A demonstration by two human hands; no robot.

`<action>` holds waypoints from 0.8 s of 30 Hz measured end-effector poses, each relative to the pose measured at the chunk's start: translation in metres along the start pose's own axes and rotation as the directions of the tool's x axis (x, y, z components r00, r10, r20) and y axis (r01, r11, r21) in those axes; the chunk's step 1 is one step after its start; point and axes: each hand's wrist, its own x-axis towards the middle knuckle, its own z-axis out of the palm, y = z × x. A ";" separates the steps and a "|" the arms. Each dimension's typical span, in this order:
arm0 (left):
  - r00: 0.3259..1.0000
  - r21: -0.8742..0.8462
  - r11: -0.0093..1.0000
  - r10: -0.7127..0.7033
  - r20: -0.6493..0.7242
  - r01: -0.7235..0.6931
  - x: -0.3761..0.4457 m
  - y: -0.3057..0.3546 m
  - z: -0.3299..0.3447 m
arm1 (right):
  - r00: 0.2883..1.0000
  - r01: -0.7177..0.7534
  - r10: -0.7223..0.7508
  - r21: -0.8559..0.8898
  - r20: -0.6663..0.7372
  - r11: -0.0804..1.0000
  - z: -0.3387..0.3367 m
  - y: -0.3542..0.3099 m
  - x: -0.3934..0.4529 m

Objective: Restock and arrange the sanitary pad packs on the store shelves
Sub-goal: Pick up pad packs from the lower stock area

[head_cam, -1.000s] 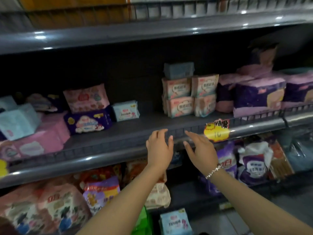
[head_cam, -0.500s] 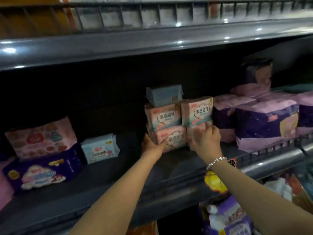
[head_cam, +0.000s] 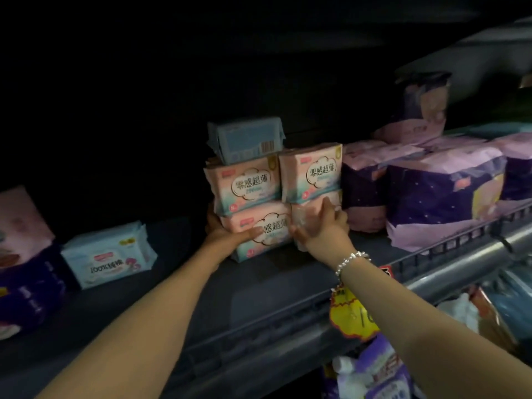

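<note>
Both hands are at a two-by-two block of pink sanitary pad packs standing mid-shelf on the dark shelf [head_cam: 259, 286]. The left hand [head_cam: 227, 233] grips the lower left pink pack [head_cam: 267, 226] — fingers curled behind its left side, thumb across its front. The right hand [head_cam: 319, 226], a beaded bracelet [head_cam: 351, 260] on its wrist, holds the lower right pink pack [head_cam: 305, 214], fingers spread and bent against its front and upper edge. Two more pink packs sit on top, the upper left one [head_cam: 244, 184] and the upper right one [head_cam: 312, 172], and a blue pack [head_cam: 247, 139] lies on the upper left one, barcode facing out. Just right of the block stand purple-and-pink packs [head_cam: 440, 191], touching it. Well apart to the left lies a light blue pack [head_cam: 108, 254], beside a dark purple pack [head_cam: 26, 286]. A yellow price tag [head_cam: 349, 315] hangs on the shelf's front rail — partly hidden by the right forearm
</note>
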 end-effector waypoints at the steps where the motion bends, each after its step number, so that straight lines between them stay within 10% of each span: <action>1: 0.999 0.028 1.000 0.012 -0.030 -0.011 -0.003 0.002 0.000 | 1.000 0.009 -0.009 0.001 0.010 1.000 0.000 0.000 0.000; 24: 0.992 -0.114 0.993 0.021 -0.126 -0.036 -0.067 0.020 -0.056 | 0.995 0.091 -0.089 -0.050 0.037 0.995 -0.015 -0.028 -0.039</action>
